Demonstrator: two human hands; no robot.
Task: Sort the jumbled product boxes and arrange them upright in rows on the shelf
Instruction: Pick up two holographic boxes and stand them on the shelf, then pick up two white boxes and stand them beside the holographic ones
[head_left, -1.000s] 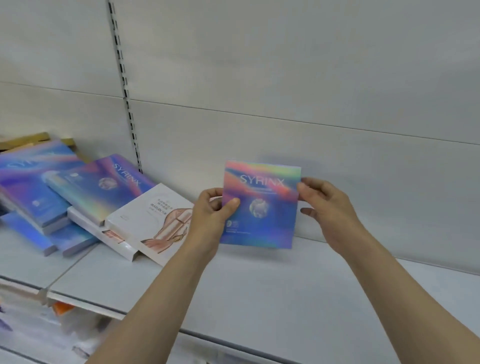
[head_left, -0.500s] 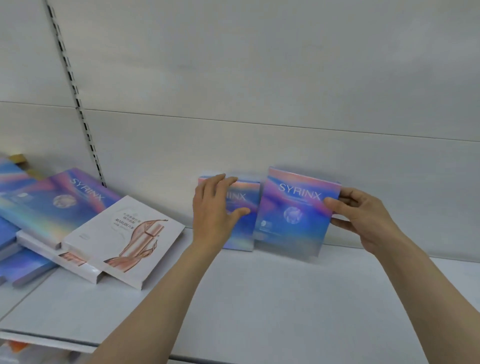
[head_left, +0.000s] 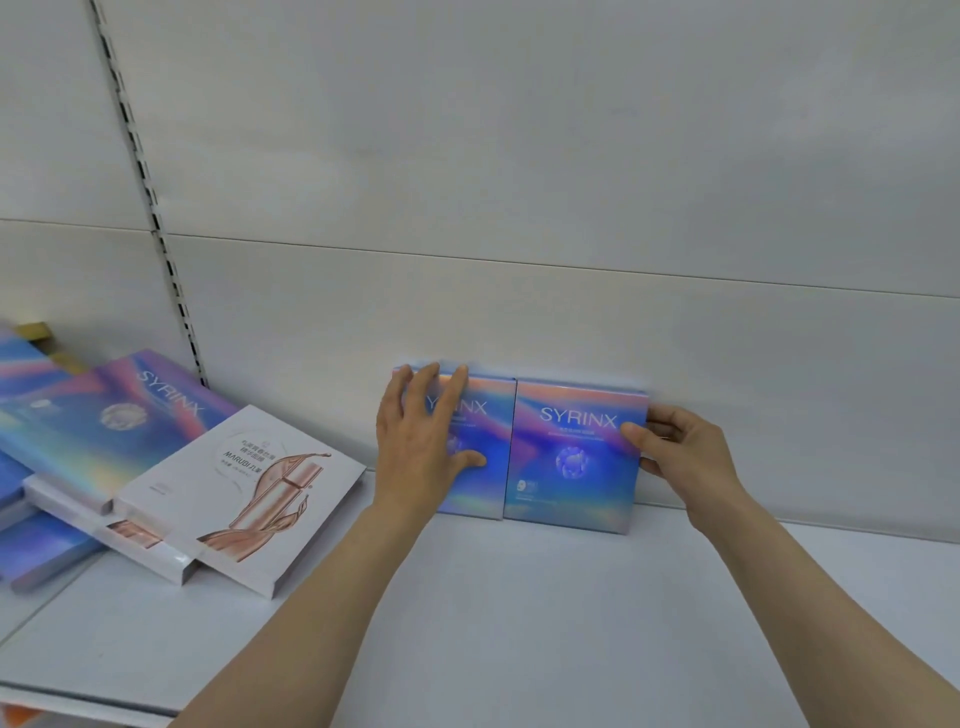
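Note:
Two iridescent blue SYRINX boxes stand upright side by side against the shelf's back wall. My left hand (head_left: 423, 447) lies flat with straight fingers on the front of the left box (head_left: 485, 467), covering most of it. My right hand (head_left: 675, 449) grips the right edge of the right box (head_left: 574, 457), thumb on its front and fingers behind. At the left, a jumbled pile holds a white MARUBI box (head_left: 244, 488) leaning on a large SYRINX box (head_left: 109, 421).
The white shelf board (head_left: 519, 613) stretches in front of the upright boxes. More blue boxes (head_left: 31, 551) lie under the pile at the far left. A slotted upright rail (head_left: 156, 218) runs up the back wall.
The single box held in both hands became two boxes set apart. The right box moved back and down to stand beside the left one against the wall. My view shifted slightly left.

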